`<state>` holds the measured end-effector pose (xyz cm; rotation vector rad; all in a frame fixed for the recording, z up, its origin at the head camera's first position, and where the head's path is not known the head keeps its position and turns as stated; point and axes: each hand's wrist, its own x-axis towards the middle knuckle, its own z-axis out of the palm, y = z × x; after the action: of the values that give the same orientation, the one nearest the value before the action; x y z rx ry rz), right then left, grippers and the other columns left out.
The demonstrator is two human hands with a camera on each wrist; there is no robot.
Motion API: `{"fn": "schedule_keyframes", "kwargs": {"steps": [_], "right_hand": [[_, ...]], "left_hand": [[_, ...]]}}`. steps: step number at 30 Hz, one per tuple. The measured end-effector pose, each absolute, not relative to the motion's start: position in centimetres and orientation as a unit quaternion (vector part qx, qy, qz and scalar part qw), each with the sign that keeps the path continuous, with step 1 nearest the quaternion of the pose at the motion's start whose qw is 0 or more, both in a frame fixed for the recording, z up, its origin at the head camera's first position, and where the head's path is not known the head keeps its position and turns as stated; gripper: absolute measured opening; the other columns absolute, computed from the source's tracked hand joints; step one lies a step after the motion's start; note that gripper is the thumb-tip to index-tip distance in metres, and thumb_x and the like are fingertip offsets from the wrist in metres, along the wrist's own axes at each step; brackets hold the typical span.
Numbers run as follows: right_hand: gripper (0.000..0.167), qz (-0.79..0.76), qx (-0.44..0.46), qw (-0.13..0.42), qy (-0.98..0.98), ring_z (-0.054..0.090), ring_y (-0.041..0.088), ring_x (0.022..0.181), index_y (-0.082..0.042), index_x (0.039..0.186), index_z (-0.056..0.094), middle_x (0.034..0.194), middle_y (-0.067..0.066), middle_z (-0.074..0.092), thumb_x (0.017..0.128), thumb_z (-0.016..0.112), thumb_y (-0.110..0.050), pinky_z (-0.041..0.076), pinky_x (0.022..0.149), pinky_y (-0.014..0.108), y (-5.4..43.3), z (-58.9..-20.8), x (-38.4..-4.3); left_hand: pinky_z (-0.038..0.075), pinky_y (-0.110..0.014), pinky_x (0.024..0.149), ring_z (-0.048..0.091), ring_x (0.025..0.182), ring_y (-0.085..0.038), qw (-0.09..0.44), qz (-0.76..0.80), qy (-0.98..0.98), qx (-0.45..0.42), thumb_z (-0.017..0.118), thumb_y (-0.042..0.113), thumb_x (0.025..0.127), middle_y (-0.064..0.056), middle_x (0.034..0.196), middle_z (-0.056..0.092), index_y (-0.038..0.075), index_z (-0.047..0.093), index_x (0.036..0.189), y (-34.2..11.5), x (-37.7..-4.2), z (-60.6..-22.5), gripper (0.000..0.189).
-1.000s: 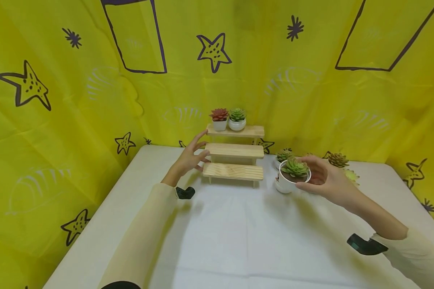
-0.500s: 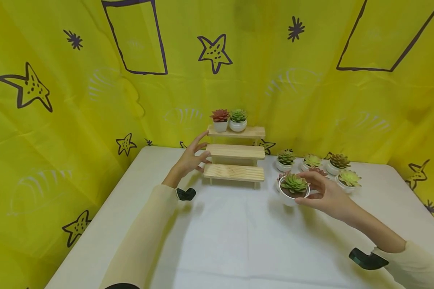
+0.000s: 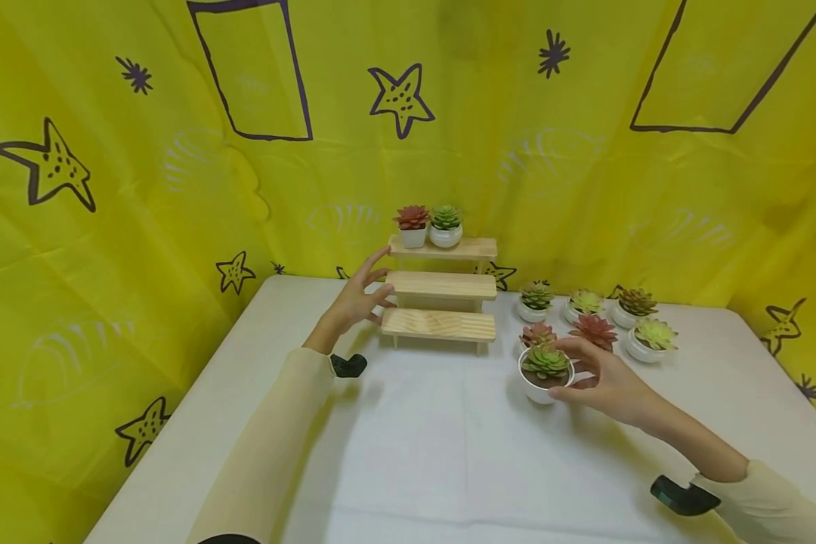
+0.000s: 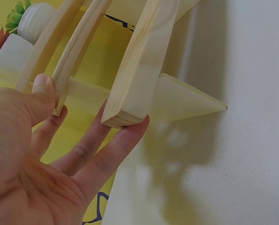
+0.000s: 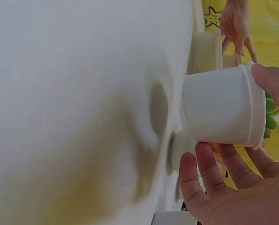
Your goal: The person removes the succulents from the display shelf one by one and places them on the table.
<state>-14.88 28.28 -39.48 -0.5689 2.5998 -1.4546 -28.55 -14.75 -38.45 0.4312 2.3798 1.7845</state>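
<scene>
- yellow printed cloth (image 3: 462, 166), hung behind white counter (image 3: 408, 453).
- green potted succulent (image 3: 545, 369), pinched near its rim by right grip (image 3: 601, 381), right of wooden stand (image 3: 442, 284); leaves presumably spared thus.
- three tiers, touched at left end by left grip (image 3: 353, 304), fingers apart, likely for steadying.
- two succulents (image 3: 412, 225), placed on top tier.
- six more succulents (image 3: 650, 340), clustered behind; nearest red one (image 3: 538, 332) partly blocked.

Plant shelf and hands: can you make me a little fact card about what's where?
Left hand: touching the left end of the wooden shelf
Right hand: holding a green plant in a white pot
Top step: red plant, green plant
Table, right side: six more potted plants
Curtain: yellow, with stars
</scene>
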Motion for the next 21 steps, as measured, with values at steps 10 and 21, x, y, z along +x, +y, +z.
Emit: {"fn": "schedule_keyframes", "kwargs": {"steps": [10,21], "right_hand": [[0.067,-0.483,-0.207,0.064,0.848,0.064,0.007,0.101,0.003,0.142,0.051,0.135,0.022,0.056,0.086,0.085,-0.012,0.060,0.081,0.028,28.2,-40.4,-14.6],[0.067,-0.488,-0.208,0.060,0.846,0.064,0.008,0.102,-0.001,0.144,0.049,0.137,0.015,0.054,0.087,0.084,-0.010,0.060,0.081,0.028,28.7,-41.2,-14.3]], "left_hand": [[0.062,-0.048,0.062,0.072,0.098,-0.037,0.072,0.597,0.786,0.145,0.057,0.017,0.106,-0.014,0.165,0.030,0.058,0.025,0.156,-14.8,-28.6,-38.5,0.072],[0.062,-0.045,0.059,0.071,0.099,-0.040,0.070,0.598,0.786,0.141,0.058,0.014,0.106,-0.017,0.166,0.028,0.055,0.026,0.157,-14.7,-28.9,-38.6,0.073]]}}
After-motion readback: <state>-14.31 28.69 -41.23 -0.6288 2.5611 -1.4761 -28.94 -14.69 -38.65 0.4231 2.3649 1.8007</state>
